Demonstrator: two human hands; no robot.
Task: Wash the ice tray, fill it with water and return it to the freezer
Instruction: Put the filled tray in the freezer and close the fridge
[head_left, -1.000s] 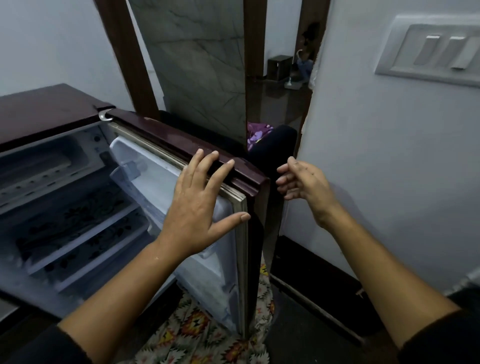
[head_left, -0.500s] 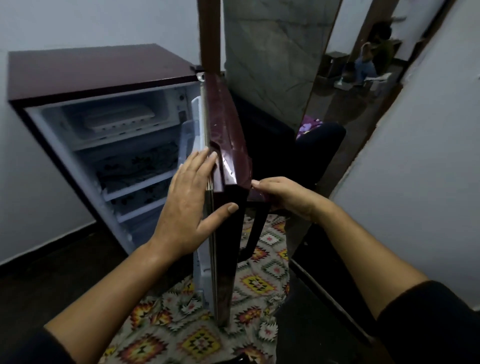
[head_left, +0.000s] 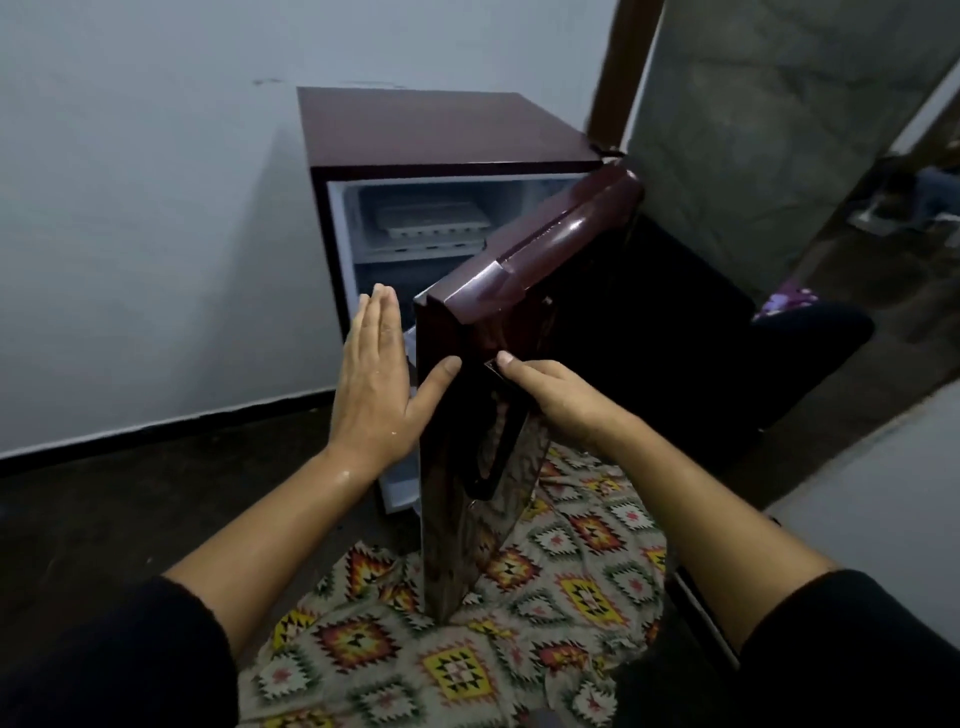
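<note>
One view on my feed, the head camera. Items, in order.

Ice tray (head_left: 431, 221) — pale, lying flat on the freezer shelf at the top of the fridge (head_left: 441, 130), its long axis running side to side across the opening. It sits above and beyond both hands, well apart from either.

Fridge door (head_left: 540, 270): maroon, standing roughly half open, its free edge towards me, between the two hands.

Left hand (head_left: 376, 384): flat, fingers straight and together along the door's inner side, thumb across the edge onto the outer face. It clasps nothing. Water beads on the wrist.

Right hand (head_left: 553, 397): on the outer face, fingers curled over the top of the door handle (head_left: 496, 452), gripping it.

Patterned rug (head_left: 467, 654): on the floor beneath the door.

My reading: with the tray shelved and the arm wet, I judge this the closing step. The left hand lies on the tray's side of the door, nearer the opening — it must clear the gap before the right pushes the door home.
</note>
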